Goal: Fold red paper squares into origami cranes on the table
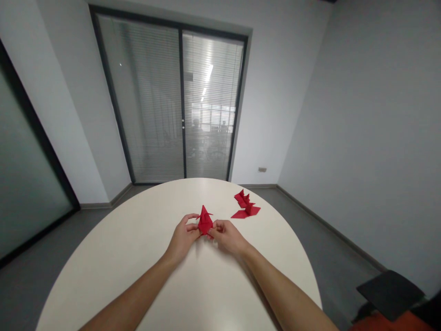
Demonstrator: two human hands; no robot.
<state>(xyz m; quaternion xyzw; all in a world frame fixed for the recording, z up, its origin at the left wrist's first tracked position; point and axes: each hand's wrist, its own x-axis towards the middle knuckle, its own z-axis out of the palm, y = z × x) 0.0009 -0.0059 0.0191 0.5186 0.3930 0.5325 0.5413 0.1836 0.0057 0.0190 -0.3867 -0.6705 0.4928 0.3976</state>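
Observation:
A small folded red paper figure [205, 219] stands pointed end up over the white round table [144, 230]. My left hand [182, 238] pinches its left side with thumb and fingers. My right hand [225, 235] pinches its lower right corner, fingers curled. Both hands rest near the middle of the table.
Two more folded red paper pieces [245, 204] lie on the table beyond my right hand. The table's far rim curves in front of a glass door with blinds [179, 105]. A dark chair part [391, 292] shows at the lower right, off the table.

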